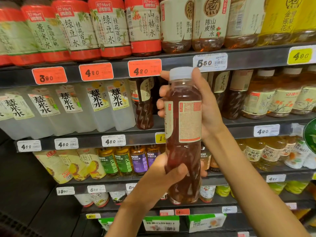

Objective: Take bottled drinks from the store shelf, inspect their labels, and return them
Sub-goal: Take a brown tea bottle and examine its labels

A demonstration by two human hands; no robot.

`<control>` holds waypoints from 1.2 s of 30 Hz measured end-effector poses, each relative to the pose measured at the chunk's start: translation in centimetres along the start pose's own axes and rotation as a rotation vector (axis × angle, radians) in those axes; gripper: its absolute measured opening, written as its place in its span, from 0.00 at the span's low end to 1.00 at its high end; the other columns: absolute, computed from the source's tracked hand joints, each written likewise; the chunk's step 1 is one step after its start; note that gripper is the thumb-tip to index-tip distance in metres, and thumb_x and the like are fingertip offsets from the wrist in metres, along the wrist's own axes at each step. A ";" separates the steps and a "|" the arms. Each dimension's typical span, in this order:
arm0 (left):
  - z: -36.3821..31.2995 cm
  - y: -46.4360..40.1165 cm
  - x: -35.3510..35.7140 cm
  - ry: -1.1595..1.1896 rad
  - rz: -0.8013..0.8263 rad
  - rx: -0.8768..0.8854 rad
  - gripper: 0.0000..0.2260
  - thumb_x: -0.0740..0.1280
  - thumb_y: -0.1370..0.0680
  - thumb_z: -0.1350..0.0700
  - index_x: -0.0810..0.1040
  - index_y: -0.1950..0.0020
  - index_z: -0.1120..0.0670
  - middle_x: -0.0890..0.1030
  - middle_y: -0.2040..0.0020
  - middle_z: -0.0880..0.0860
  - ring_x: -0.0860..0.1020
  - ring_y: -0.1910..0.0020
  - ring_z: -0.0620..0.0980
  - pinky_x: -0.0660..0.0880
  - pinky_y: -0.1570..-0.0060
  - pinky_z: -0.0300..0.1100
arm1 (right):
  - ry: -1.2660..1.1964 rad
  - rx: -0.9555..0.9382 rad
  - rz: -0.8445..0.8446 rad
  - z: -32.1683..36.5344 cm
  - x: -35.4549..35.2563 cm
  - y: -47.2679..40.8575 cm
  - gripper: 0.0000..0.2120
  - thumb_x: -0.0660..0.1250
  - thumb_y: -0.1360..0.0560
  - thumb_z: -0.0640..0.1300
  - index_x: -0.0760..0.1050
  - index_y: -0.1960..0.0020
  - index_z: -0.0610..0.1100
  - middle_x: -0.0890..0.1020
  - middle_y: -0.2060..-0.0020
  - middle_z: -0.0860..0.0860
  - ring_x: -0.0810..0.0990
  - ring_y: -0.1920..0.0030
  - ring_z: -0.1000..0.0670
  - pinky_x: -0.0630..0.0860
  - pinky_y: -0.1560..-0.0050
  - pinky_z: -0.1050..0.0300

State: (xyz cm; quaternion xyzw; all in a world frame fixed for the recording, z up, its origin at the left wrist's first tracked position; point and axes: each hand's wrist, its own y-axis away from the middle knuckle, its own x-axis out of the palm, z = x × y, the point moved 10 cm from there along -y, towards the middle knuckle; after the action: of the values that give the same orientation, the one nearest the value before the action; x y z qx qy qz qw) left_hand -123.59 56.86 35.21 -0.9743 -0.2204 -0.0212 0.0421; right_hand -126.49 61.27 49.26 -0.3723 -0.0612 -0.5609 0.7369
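Both grips hold the bottle (183, 134): right hand (203, 106) high, left hand (164, 173) low. Best to turn it slowly so the label (189, 120) faces squarely.

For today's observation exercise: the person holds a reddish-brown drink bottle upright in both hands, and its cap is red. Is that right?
Not quite. The head view shows the cap is white, not red. The rest stands: left hand and right hand hold the reddish-brown drink bottle upright.
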 end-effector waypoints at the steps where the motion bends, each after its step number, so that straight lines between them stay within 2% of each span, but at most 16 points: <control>1: 0.3 -0.3 -0.3 -0.010 -0.033 0.007 0.35 0.74 0.38 0.33 0.73 0.36 0.48 0.82 0.43 0.53 0.79 0.41 0.54 0.75 0.41 0.51 | 0.072 -0.011 -0.038 0.2 -0.4 0.1 0.25 0.66 0.28 0.56 0.73 0.40 0.38 0.82 0.58 0.44 0.82 0.61 0.46 0.80 0.59 0.53; 4: 0.4 -0.7 -1.3 -0.011 -0.153 0.027 0.14 0.69 0.31 0.37 0.77 0.46 0.33 0.82 0.43 0.44 0.79 0.42 0.43 0.77 0.48 0.35 | 0.441 -0.116 -0.259 2.4 -2.2 1.0 0.17 0.61 0.22 0.52 0.76 0.43 0.40 0.83 0.58 0.45 0.82 0.60 0.46 0.79 0.58 0.52; 5: 0.7 -0.9 -1.7 -0.003 -0.210 0.011 0.10 0.66 0.31 0.36 0.77 0.50 0.30 0.82 0.45 0.41 0.79 0.43 0.40 0.77 0.49 0.33 | 0.551 -0.165 -0.326 3.2 -2.4 1.4 0.14 0.61 0.22 0.51 0.77 0.46 0.42 0.84 0.58 0.45 0.82 0.58 0.46 0.79 0.56 0.52; 8: 2.2 -1.1 -2.8 0.147 -0.424 -0.055 0.24 0.63 0.38 0.24 0.77 0.49 0.35 0.81 0.42 0.42 0.77 0.39 0.44 0.72 0.35 0.49 | 0.668 -0.230 -0.478 4.2 -3.0 2.0 0.08 0.64 0.22 0.52 0.79 0.53 0.50 0.85 0.54 0.46 0.82 0.54 0.50 0.79 0.52 0.56; 10: 2.1 -1.1 -2.9 0.218 -0.495 -0.041 0.32 0.61 0.41 0.23 0.78 0.47 0.42 0.82 0.45 0.47 0.79 0.42 0.49 0.71 0.35 0.53 | 0.628 -0.205 -0.503 4.0 -3.4 2.2 0.10 0.62 0.21 0.52 0.79 0.51 0.49 0.85 0.55 0.48 0.83 0.53 0.53 0.78 0.52 0.59; 12: 2.3 -1.5 -2.7 0.322 -0.450 -0.067 0.35 0.57 0.38 0.27 0.81 0.45 0.51 0.84 0.50 0.55 0.82 0.51 0.54 0.76 0.43 0.53 | 0.505 -0.168 -0.452 3.7 -3.6 2.0 0.15 0.59 0.20 0.52 0.79 0.45 0.44 0.85 0.54 0.49 0.83 0.51 0.53 0.78 0.50 0.59; 15: 2.2 -1.8 -0.4 0.508 -0.187 -0.121 0.34 0.52 0.27 0.31 0.83 0.54 0.59 0.82 0.63 0.58 0.81 0.67 0.53 0.79 0.63 0.45 | 0.411 -0.110 -0.411 3.0 -4.1 1.5 0.18 0.57 0.19 0.52 0.78 0.42 0.42 0.85 0.53 0.48 0.82 0.48 0.48 0.78 0.45 0.54; 19: 2.4 -1.9 2.0 0.614 0.054 -0.175 0.33 0.52 0.26 0.34 0.82 0.56 0.60 0.81 0.65 0.57 0.80 0.68 0.52 0.78 0.66 0.43 | 0.230 -0.008 -0.294 0.6 -3.8 0.9 0.23 0.56 0.22 0.59 0.74 0.41 0.42 0.83 0.56 0.45 0.83 0.55 0.46 0.81 0.51 0.49; 21: 3.3 -2.1 0.9 0.527 -0.056 -0.180 0.34 0.50 0.26 0.33 0.83 0.53 0.61 0.82 0.62 0.60 0.81 0.66 0.55 0.79 0.62 0.45 | 0.242 -0.029 -0.294 0.6 -4.0 1.0 0.23 0.56 0.22 0.59 0.75 0.42 0.42 0.83 0.57 0.45 0.83 0.58 0.47 0.80 0.54 0.51; 23: 3.8 -2.1 -1.8 0.341 -0.309 -0.173 0.35 0.52 0.30 0.31 0.81 0.45 0.58 0.84 0.54 0.60 0.83 0.56 0.57 0.78 0.50 0.51 | 0.335 -0.074 -0.340 1.2 -4.5 1.3 0.21 0.57 0.22 0.58 0.79 0.46 0.43 0.84 0.58 0.45 0.83 0.59 0.47 0.80 0.55 0.51; 25: 2.7 -1.6 -3.6 0.183 -0.477 -0.086 0.30 0.55 0.32 0.29 0.79 0.43 0.46 0.84 0.49 0.51 0.81 0.47 0.52 0.77 0.45 0.49 | 0.461 -0.127 -0.429 2.0 -5.1 1.7 0.21 0.59 0.22 0.58 0.79 0.48 0.41 0.85 0.58 0.45 0.83 0.58 0.48 0.81 0.56 0.53; 26: 1.7 -1.5 -4.0 0.109 -0.517 -0.013 0.22 0.58 0.31 0.29 0.79 0.47 0.39 0.84 0.52 0.43 0.80 0.47 0.47 0.77 0.49 0.43 | 0.490 -0.143 -0.477 2.3 -5.4 1.9 0.20 0.60 0.22 0.57 0.78 0.48 0.40 0.84 0.57 0.45 0.83 0.58 0.49 0.81 0.56 0.54; 28: -0.5 -1.4 -4.1 -0.098 -0.536 0.126 0.12 0.59 0.31 0.33 0.75 0.51 0.32 0.81 0.56 0.35 0.79 0.51 0.38 0.76 0.58 0.31 | 0.518 -0.162 -0.577 2.6 -6.0 2.3 0.16 0.63 0.22 0.55 0.77 0.48 0.42 0.83 0.59 0.48 0.83 0.57 0.51 0.80 0.53 0.54; 31: -1.3 -1.7 -3.5 -0.317 -0.518 0.194 0.17 0.69 0.34 0.40 0.71 0.47 0.35 0.79 0.54 0.36 0.79 0.52 0.37 0.75 0.58 0.29 | 0.543 -0.102 -0.655 2.3 -6.6 2.5 0.13 0.65 0.23 0.51 0.77 0.46 0.42 0.82 0.63 0.52 0.82 0.59 0.54 0.80 0.53 0.56; 33: -0.8 -1.8 -3.5 -0.312 -0.512 0.170 0.20 0.74 0.35 0.45 0.71 0.46 0.40 0.80 0.54 0.37 0.79 0.52 0.37 0.75 0.57 0.29 | 0.536 0.008 -0.622 1.5 -6.7 2.3 0.15 0.66 0.23 0.50 0.76 0.41 0.42 0.83 0.60 0.51 0.83 0.58 0.54 0.80 0.55 0.58; 36: -0.2 -2.2 -3.5 -0.216 -0.443 0.169 0.19 0.73 0.33 0.50 0.72 0.44 0.43 0.82 0.53 0.38 0.81 0.53 0.37 0.75 0.57 0.28 | 0.524 0.092 -0.489 1.4 -6.5 1.9 0.15 0.63 0.21 0.47 0.75 0.37 0.42 0.83 0.54 0.48 0.82 0.53 0.52 0.79 0.51 0.57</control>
State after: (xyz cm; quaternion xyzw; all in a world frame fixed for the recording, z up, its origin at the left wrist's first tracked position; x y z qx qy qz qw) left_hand -127.73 57.32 35.36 -0.8920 -0.4324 0.0927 0.0938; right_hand -126.73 67.35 46.02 -0.1566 0.0171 -0.7935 0.5879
